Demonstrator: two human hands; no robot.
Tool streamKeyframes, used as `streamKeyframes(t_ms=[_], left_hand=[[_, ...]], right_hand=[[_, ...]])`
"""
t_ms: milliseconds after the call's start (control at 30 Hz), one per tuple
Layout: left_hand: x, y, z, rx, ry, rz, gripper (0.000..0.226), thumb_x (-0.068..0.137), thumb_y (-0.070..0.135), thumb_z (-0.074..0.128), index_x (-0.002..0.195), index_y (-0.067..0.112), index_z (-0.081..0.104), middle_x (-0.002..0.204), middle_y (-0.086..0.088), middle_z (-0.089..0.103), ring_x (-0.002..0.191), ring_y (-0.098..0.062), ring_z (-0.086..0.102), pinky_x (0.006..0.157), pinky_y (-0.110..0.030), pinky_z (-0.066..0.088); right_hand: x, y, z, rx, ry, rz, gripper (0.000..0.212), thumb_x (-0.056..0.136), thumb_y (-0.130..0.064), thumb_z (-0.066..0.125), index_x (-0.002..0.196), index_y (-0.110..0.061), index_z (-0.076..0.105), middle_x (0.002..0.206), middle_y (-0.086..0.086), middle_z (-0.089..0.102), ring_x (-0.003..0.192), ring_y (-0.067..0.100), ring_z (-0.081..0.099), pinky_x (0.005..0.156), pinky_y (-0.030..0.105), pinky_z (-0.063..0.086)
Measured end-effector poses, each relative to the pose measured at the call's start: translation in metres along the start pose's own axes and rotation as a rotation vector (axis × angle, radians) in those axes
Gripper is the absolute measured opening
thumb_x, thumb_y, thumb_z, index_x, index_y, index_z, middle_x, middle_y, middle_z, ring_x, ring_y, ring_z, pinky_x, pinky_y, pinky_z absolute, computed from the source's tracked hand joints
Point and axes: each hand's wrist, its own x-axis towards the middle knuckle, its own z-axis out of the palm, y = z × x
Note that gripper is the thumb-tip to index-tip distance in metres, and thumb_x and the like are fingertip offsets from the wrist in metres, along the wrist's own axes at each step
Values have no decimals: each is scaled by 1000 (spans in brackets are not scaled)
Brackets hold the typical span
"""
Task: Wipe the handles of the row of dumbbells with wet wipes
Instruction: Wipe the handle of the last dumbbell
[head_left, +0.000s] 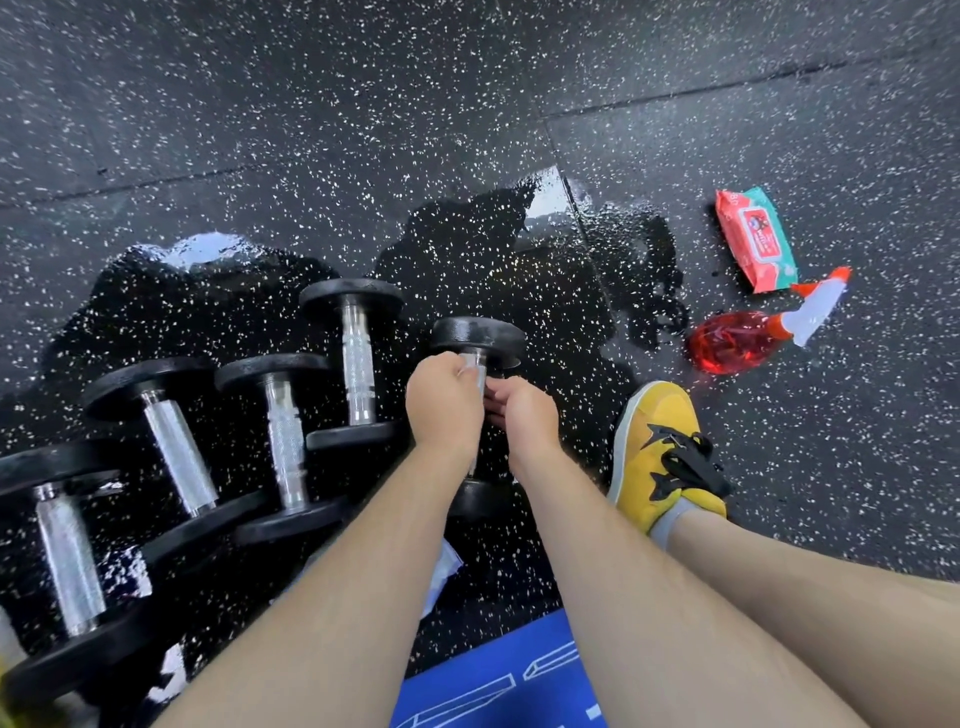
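Observation:
Several black dumbbells with chrome handles lie in a row on the wet floor, from the bottom left (67, 556) to the centre (358, 364). Both of my hands are on the rightmost dumbbell (478, 335). My left hand (444, 405) grips the upper part of its handle (476, 362), and a small whitish bit shows at its fingertips. I cannot tell whether that bit is a wipe. My right hand (524, 423) curls its fingers around the handle from the right, just below. Most of the handle is hidden by my hands.
A red-and-green wet wipes pack (756, 239) and a red spray bottle (737, 340) lie on dry floor at the right. My yellow shoe (660, 457) stands right of the dumbbell. A white crumpled wipe (441, 577) lies under my left forearm. Puddles darken the speckled rubber floor (467, 249).

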Motion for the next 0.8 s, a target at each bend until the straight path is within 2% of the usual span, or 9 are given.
streamKeyframes(t_ms=[133,200,267,400,467,533,600,667,800], left_hand=[[-12,-15,0,107,-14,220,38,100,25,55,64,13,50,72,3,41,73,-24,46,58,-36,35],[-21,-23,1,216,-62,331,22,100,15,52,86,13,70,81,3,47,82,-23,45,64,-34,38],[-29,-28,4,326,-117,380,30,95,2,49,110,15,71,95,-2,55,88,-21,42,70,-36,46],[-49,-35,-1,259,-182,336,32,90,2,44,103,16,69,98,5,53,84,-6,36,66,-21,36],[-54,-37,-4,188,-147,343,26,93,2,47,80,16,64,85,6,50,83,-12,41,65,-25,35],[-53,-37,-6,86,-105,276,29,96,8,49,70,20,55,78,7,48,81,-16,44,64,-26,33],[-51,-38,-6,3,-42,197,14,96,15,54,83,19,59,87,7,53,85,-14,49,67,-28,38],[-52,-37,-5,-42,-8,127,2,93,18,60,95,19,59,96,8,54,86,-12,51,70,-28,42],[-56,-34,-4,-101,-9,115,5,93,17,60,93,21,62,94,9,60,88,-11,57,73,-28,47]], right_hand=[[1,1,2,-10,11,-14,29,61,-17,57,82,-5,73,88,9,77,80,20,64,78,38,49],[2,2,2,-25,24,-16,18,59,-16,60,77,-14,65,77,6,65,76,21,53,72,39,42],[1,0,3,-40,11,7,23,56,-18,62,79,-17,66,76,3,58,74,20,47,68,37,39],[-11,5,-1,-112,-1,-86,6,78,-12,62,71,-12,63,65,-7,56,58,11,47,52,21,41],[-10,18,-4,-58,-8,-138,18,85,-11,64,98,-18,76,88,-13,72,71,3,65,63,14,51],[-8,32,-3,-105,26,-208,26,88,-24,70,113,-29,73,101,-9,72,82,0,70,74,17,55],[-8,37,2,-221,218,-266,22,87,-42,70,108,-34,69,104,-5,68,87,8,69,79,26,54],[-11,40,4,-230,355,-320,11,89,-43,67,91,-32,65,94,-3,68,84,15,67,77,32,53],[-19,48,3,-142,157,-374,9,87,-27,67,88,-33,74,91,-7,74,84,12,71,81,36,60]])
